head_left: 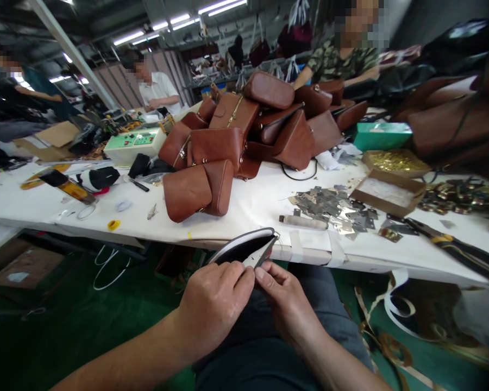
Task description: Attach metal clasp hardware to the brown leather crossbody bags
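Observation:
Over my lap, just in front of the table edge, I hold a dark-edged bag piece that gapes at the top, with a white layer along its rim and a dark inside. My left hand is closed on its near side, fingers curled, knuckles up. My right hand pinches its right-hand edge between thumb and fingers. Between the two hands rises a pale grey flat part, apparently within the opening. Its lower end is hidden by my fingers.
A heap of brown leather bags fills the middle of the white table. To the right lie flat metal plates, a grey rod, a cardboard tray and pliers. A control box stands left. Several people work beyond.

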